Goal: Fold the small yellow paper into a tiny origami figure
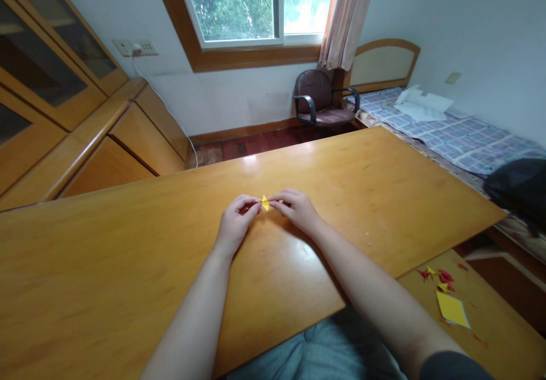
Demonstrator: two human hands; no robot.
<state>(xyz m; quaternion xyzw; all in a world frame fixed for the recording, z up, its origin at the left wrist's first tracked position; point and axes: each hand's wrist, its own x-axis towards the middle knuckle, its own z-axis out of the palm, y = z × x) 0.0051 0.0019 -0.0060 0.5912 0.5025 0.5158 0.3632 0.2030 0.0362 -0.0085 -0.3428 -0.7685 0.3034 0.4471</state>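
A small folded piece of yellow paper (265,202) is held between my two hands, just above the wooden table (128,266). My left hand (237,221) pinches its left end between thumb and fingers. On the other side, my right hand (297,206) pinches the right end the same way. The paper's pointed middle shows between the fingertips, while its ends are partly covered by my fingers.
On a lower surface at the right lie several small red and yellow folded paper pieces (439,277) and a stack of yellow square paper (453,310). Beyond the table stand a brown armchair (318,98) and a bed (460,135) with a black bag (520,189). Wooden cabinets (140,135) line the left.
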